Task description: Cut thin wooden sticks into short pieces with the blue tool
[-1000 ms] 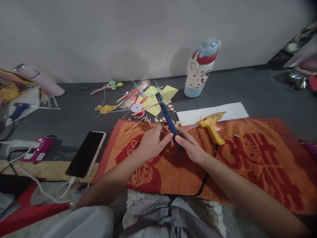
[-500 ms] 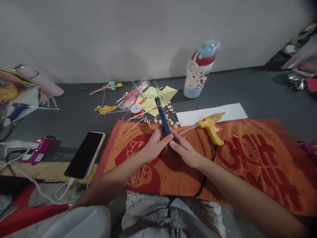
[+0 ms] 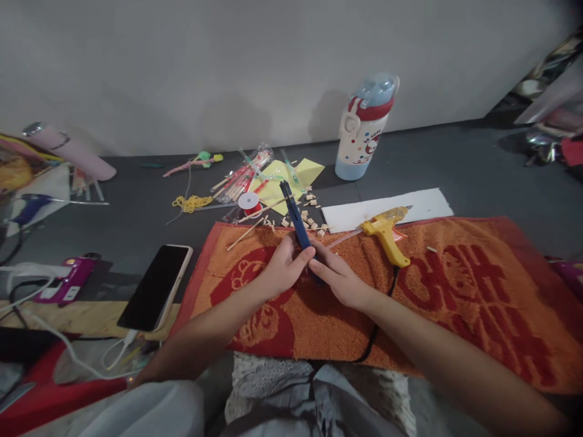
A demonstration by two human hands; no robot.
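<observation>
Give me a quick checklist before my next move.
1. Left hand on blue tool: ok.
2. Right hand on the tool too: ok.
3. Stick gripped by the tool: cannot tell; it crosses near the tip.
4. Glue gun nozzle pointing away from the hands: ok.
5. Glue gun cold: cannot tell.
6. Phone apart from both hands: ok.

Slim blue tool [image 3: 299,223], slanted, type unclear

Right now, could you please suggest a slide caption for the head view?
Left hand and right hand hold a blue tool over an orange towel, yellow glue gun to the right.
</observation>
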